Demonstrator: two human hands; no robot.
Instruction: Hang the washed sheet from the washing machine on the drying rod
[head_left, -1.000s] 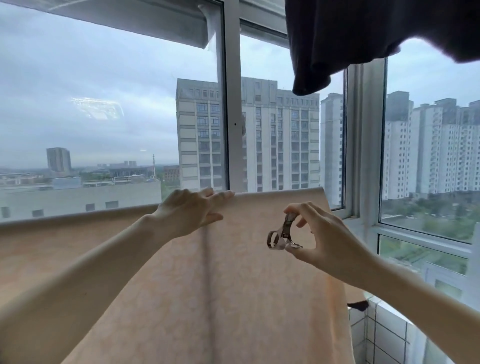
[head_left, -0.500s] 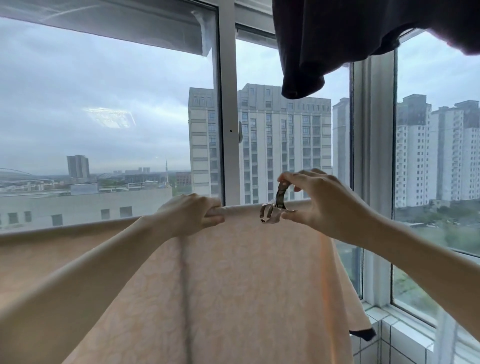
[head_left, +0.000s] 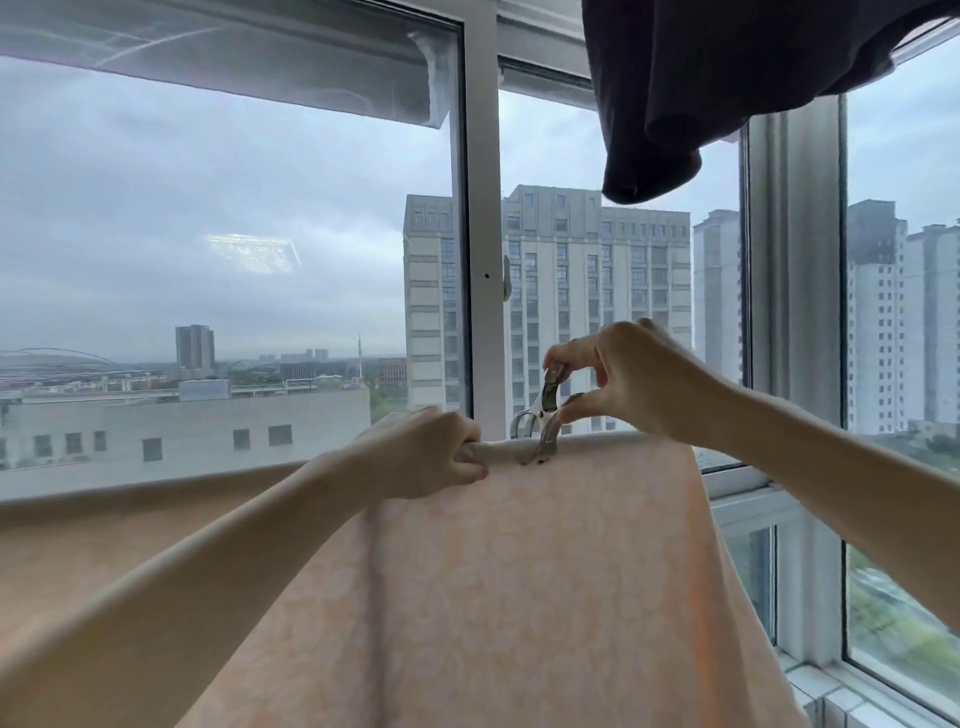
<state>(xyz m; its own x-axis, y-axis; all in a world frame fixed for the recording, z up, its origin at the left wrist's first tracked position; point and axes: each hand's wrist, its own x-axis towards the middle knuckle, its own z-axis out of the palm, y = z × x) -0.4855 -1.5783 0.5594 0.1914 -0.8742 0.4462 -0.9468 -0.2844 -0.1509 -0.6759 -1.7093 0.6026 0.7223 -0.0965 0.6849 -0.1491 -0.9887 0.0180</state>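
The sheet hangs nearest, a pale peach cloth draped over the rod, its front fall filling the lower view and its right edge dropping just right of the fold where the hands work. It looks soft and limp, and being fresh from the wash it is likely damp, so heavier than it seems and inclined to creep off the rod under its own weight. The best place to take it is along the top fold, where the cloth lies over the rod and cannot stretch or bunch.

That is where both hands are. The left hand sits on the fold, fingers curled over and round the covered rod, its grip closed on cloth and rod together to steady them. Just right of it on the same fold, the right hand pinches the handles of a metal clip between thumb and fingertips. The clip's jaws stand apart, one prong in front of the fold and one behind, not yet let down to bite.

Above the fold and to the right a dark garment hangs. Beyond the fold is the window frame, with tower blocks and grey sky past it.
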